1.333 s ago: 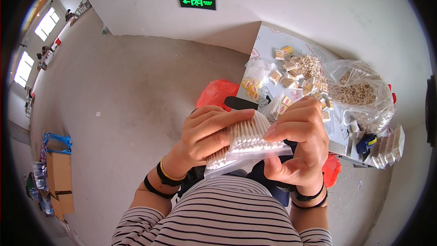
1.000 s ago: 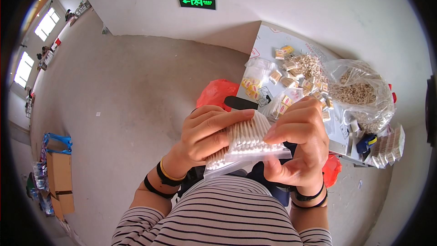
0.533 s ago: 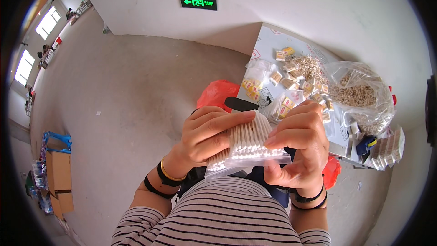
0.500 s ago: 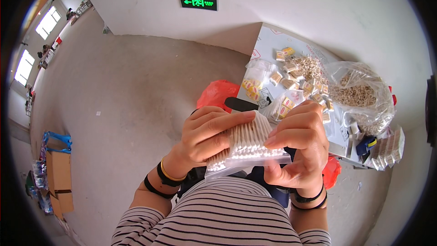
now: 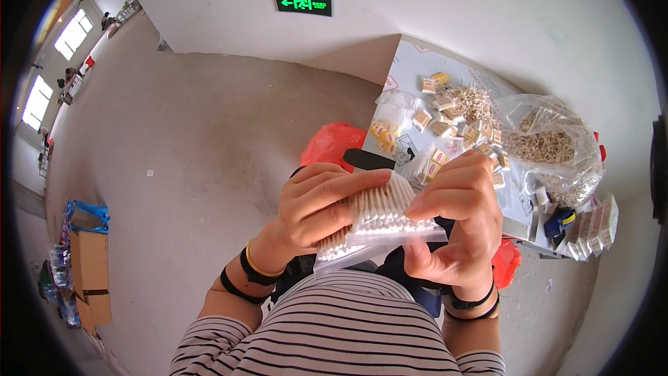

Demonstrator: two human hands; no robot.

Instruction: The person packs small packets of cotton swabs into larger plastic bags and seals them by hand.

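In front of my striped top, my left hand (image 5: 309, 203) is closed around two clear zip bags of cotton swabs, one overlapping the other. The upper bag of cotton swabs (image 5: 384, 214) shows its white tips in rows along the zip edge. Only the lower left part of the under bag (image 5: 332, 256) is visible beside it. My right hand (image 5: 465, 212) pinches the upper bag's right end, index finger on top and thumb near the zip edge. Whether the zip is sealed I cannot tell.
A table (image 5: 410, 63) at the right carries a pile of loose swabs (image 5: 473, 103), bundled packs (image 5: 445, 127) and a large clear bag of swabs (image 5: 546, 143). A red plastic bag (image 5: 334, 145) hangs by its left edge. Cardboard boxes (image 5: 92, 264) stand on the floor far left.
My right fingers have shifted slightly along the upper bag's end, and its zip edge sits a little higher. My left hand keeps the same hold.
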